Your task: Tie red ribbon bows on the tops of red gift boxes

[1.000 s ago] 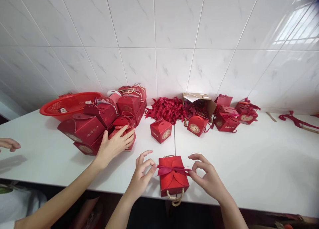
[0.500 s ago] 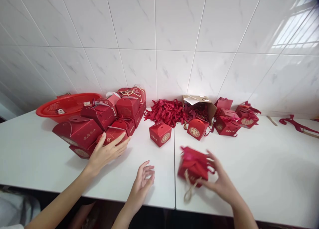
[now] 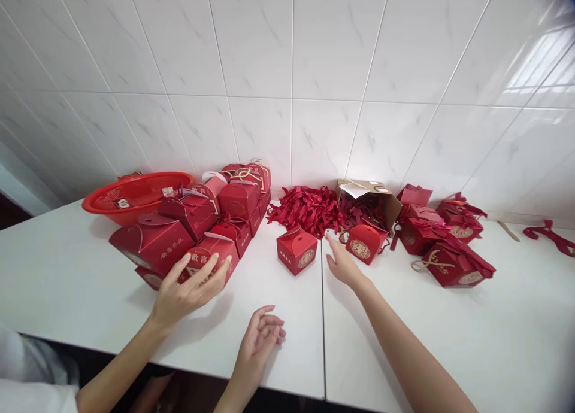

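My left hand rests on the white table near its front edge, fingers loosely curled and holding nothing. My right hand reaches forward with fingers stretched out, between a red gift box with its top folded shut and a red box with a cord handle. Its fingertips are just short of a heap of dark red ribbons. To the right, a red box with a ribbon and twine stands on the table, with no hand on it.
At the left a co-worker's hand touches a red box beside stacked red boxes. Behind them is a red plastic basin. A cardboard carton of ribbons leans near the tiled wall. More ribboned boxes stand right.
My right hand has let go of the ribboned box, now standing farther right, and has moved left and forward toward the ribbon heap. My left hand has barely moved.
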{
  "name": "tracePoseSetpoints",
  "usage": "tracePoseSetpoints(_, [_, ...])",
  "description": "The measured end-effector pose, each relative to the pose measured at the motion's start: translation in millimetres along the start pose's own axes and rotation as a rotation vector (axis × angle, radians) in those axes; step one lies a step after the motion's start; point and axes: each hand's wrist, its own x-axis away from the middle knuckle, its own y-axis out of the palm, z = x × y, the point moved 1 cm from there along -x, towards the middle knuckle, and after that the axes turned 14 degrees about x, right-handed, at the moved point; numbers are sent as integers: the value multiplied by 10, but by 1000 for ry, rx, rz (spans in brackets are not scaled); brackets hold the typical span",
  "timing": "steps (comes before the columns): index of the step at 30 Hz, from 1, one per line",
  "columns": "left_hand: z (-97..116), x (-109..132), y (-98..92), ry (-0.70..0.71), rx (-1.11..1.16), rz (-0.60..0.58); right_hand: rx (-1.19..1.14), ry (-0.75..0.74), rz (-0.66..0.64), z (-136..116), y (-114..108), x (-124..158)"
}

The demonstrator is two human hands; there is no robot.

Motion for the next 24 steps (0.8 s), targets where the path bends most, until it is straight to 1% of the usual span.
tracePoseSetpoints(1, [76,-21,-181,31,-89,16,11,2,-25,-25,114,-90])
tracePoseSetpoints(2, [122,-2,-320,48,-153,36,22,11,-42,-45,212,-162])
tracePoseSetpoints(3, [135,54,-407,55,-194,67,34,28,-52,-61,295,-218])
tracePoseSetpoints(4, [114,138,-432,50,-193,105,46,50,-54,-73,363,-259])
tracePoseSetpoints(5, [61,240,-389,35,-158,147,57,75,-51,-81,417,-286])
tracePoseSetpoints(6, [-22,346,-276,-1,-65,147,68,100,-41,-85,459,-301])
tracePoseSetpoints(7, [-121,446,-109,30,80,190,77,124,-27,-86,490,-304])
tracePoseSetpoints(8, [-234,530,106,32,203,187,84,147,-10,-84,509,-298])
tracePoseSetpoints(11, [-566,653,808,-35,252,85,98,198,33,-66,514,-245])
tracePoseSetpoints(12, [-648,659,992,-50,264,64,100,211,40,-58,503,-224])
tracePoseSetpoints(13, [-711,654,1132,-66,295,43,102,222,43,-52,489,-203])
tracePoseSetpoints(14, [-754,644,1225,-85,326,27,102,231,44,-48,472,-186])
tracePoseSetpoints(16, [-794,621,1298,-107,384,24,99,240,39,-48,434,-156])
tracePoseSetpoints(20, [-814,606,1246,-78,423,63,76,229,4,-93,326,-53])
tracePoseSetpoints(22, [-841,618,1232,-65,412,64,50,189,-36,-170,220,89])
tracePoseSetpoints(24, [-869,643,1250,-56,343,61,17,129,-85,-315,49,326])
